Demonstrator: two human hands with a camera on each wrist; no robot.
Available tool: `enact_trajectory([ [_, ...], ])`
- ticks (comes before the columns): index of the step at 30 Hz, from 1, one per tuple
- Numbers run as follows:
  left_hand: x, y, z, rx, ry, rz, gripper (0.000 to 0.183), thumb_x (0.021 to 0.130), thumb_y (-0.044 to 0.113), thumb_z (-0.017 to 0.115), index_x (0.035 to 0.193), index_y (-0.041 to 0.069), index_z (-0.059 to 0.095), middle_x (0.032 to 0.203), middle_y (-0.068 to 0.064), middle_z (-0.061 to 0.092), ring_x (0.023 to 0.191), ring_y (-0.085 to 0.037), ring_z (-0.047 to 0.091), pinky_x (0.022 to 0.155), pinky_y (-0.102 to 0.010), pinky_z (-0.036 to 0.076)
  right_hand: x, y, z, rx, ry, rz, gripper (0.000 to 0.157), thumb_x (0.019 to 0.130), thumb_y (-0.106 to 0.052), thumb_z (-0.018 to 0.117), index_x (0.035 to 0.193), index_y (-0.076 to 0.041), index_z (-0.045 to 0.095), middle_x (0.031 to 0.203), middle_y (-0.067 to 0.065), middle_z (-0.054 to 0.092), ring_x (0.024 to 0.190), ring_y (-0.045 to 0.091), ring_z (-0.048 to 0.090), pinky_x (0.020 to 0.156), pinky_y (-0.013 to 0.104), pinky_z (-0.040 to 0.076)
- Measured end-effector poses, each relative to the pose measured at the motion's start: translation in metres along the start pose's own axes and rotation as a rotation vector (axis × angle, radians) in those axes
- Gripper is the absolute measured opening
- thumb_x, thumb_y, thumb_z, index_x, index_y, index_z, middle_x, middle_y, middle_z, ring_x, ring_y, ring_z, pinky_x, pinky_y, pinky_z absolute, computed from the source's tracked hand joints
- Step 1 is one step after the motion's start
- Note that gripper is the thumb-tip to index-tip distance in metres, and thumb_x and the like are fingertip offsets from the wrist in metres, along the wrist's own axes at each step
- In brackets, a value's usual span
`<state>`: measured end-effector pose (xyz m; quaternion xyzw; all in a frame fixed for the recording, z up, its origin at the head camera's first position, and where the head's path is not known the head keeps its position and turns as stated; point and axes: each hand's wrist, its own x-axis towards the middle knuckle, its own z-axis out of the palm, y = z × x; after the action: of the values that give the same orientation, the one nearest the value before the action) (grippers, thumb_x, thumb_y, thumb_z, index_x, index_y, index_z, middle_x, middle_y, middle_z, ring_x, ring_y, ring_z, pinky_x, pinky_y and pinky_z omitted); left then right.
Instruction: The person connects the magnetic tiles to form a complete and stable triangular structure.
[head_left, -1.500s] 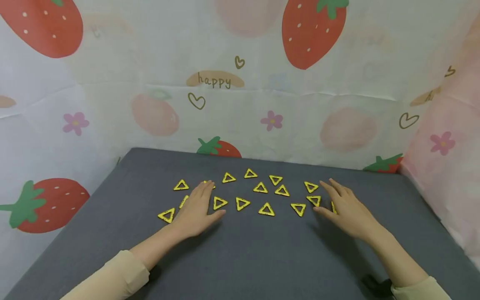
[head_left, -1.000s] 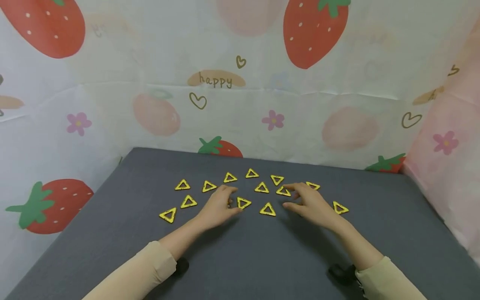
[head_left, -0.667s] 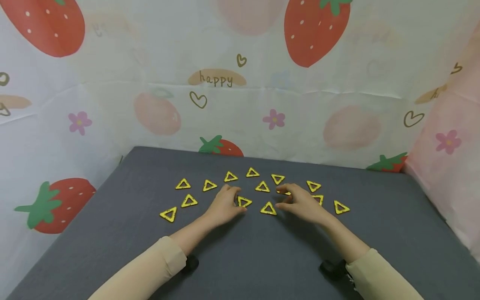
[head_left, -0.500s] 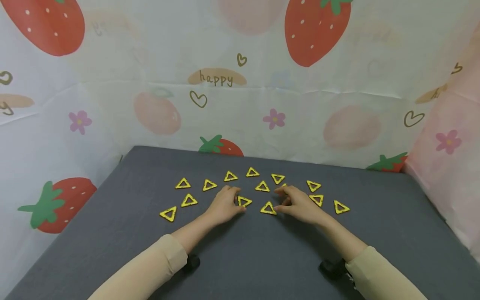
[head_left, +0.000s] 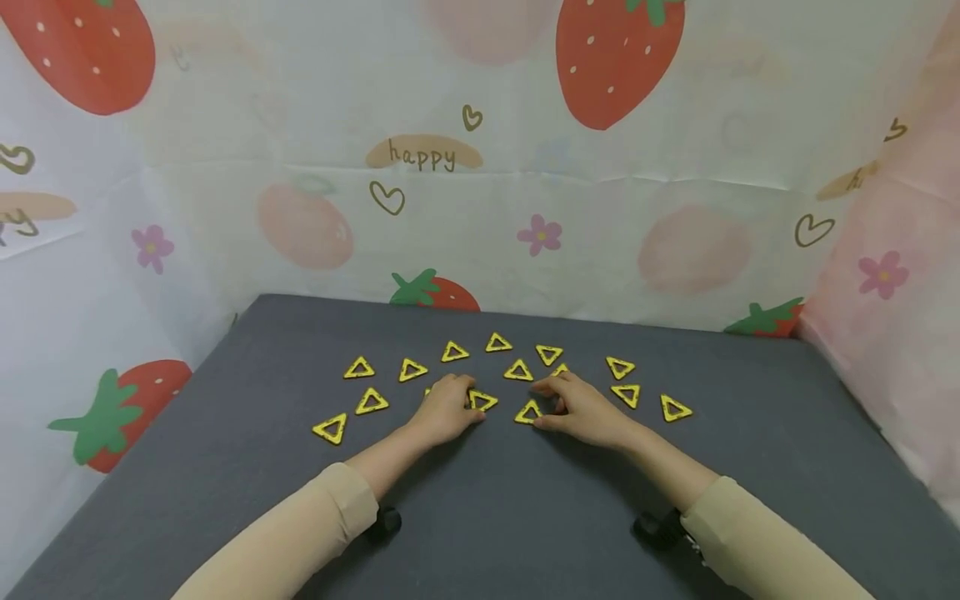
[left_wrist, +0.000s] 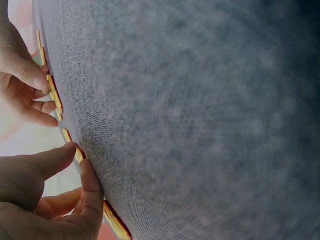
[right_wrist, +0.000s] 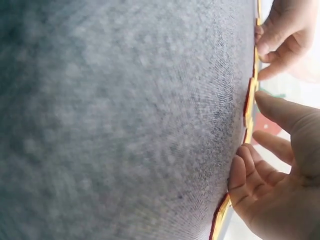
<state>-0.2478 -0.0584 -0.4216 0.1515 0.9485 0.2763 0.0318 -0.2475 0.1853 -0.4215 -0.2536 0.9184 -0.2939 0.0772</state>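
Note:
Several yellow, open-centred triangle tiles with red undersides lie on the grey table. My left hand [head_left: 446,408] is at one triangle tile [head_left: 482,401], with thumb and index finger curled round its edges. In the left wrist view, the left thumb [left_wrist: 62,160] meets the tile's edge. My right hand [head_left: 588,412] is low beside another triangle tile [head_left: 527,412]. Its thumb overlaps the near right corner and its index finger is spread beyond the far side. In the right wrist view, the right thumb [right_wrist: 280,110] is right at that tile's side [right_wrist: 249,102].
More triangle tiles spread left, behind and right, such as a left tile [head_left: 331,429] and a right tile [head_left: 675,407]. The right hand partly covers another tile [head_left: 560,369]. Behind the grey tabletop [head_left: 480,517] hangs a strawberry-print cloth [head_left: 465,225].
Both hands have moved inward from over the outer tiles. My left hand has settled round a middle tile; my right hand has slid left to the tile beside it, uncovering tiles at right.

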Motion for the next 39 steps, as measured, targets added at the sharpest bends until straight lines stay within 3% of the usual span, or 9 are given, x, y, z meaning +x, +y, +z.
enact_trajectory([
  [12, -0.0006, 0.0008, 0.0005, 0.004, 0.000, -0.023, 0.045, 0.089, 0.016, 0.073, 0.127, -0.006, 0.061, 0.114, -0.022, 0.066, 0.109, -0.035, 0.061, 0.096, -0.048, 0.050, 0.0032, -0.0014, 0.0018, -0.066, -0.002, -0.010, 0.049, 0.094, -0.031, 0.068, 0.138, -0.014, 0.056, 0.127, 0.015, 0.056, 0.104, 0.024, 0.062, 0.086, 0.041, 0.052],
  [23, 0.0007, -0.0011, 0.0007, -0.009, 0.004, -0.010, 0.042, 0.087, 0.014, 0.075, 0.123, -0.004, 0.063, 0.094, -0.013, 0.064, 0.088, -0.024, 0.058, 0.083, -0.041, 0.051, 0.0026, -0.0024, 0.0018, -0.097, 0.003, -0.046, 0.042, 0.093, -0.027, 0.068, 0.131, -0.011, 0.062, 0.117, 0.012, 0.060, 0.089, 0.015, 0.057, 0.077, 0.030, 0.048],
  [33, -0.0017, -0.0017, 0.0004, -0.047, 0.019, -0.018, 0.042, 0.084, 0.013, 0.079, 0.121, 0.001, 0.063, 0.104, -0.015, 0.065, 0.094, -0.027, 0.061, 0.085, -0.044, 0.051, 0.0028, -0.0032, 0.0014, -0.093, -0.004, -0.043, 0.038, 0.093, -0.025, 0.069, 0.127, -0.009, 0.064, 0.114, 0.011, 0.060, 0.084, 0.012, 0.052, 0.074, 0.027, 0.044],
  [39, -0.0019, -0.0032, 0.0003, -0.102, 0.046, -0.013, 0.042, 0.080, 0.009, 0.081, 0.118, 0.004, 0.064, 0.084, -0.007, 0.063, 0.071, -0.018, 0.056, 0.070, -0.033, 0.047, 0.0032, -0.0044, 0.0009, -0.095, -0.007, -0.036, 0.038, 0.093, -0.025, 0.069, 0.126, -0.010, 0.065, 0.113, 0.011, 0.060, 0.084, 0.012, 0.052, 0.074, 0.028, 0.044],
])
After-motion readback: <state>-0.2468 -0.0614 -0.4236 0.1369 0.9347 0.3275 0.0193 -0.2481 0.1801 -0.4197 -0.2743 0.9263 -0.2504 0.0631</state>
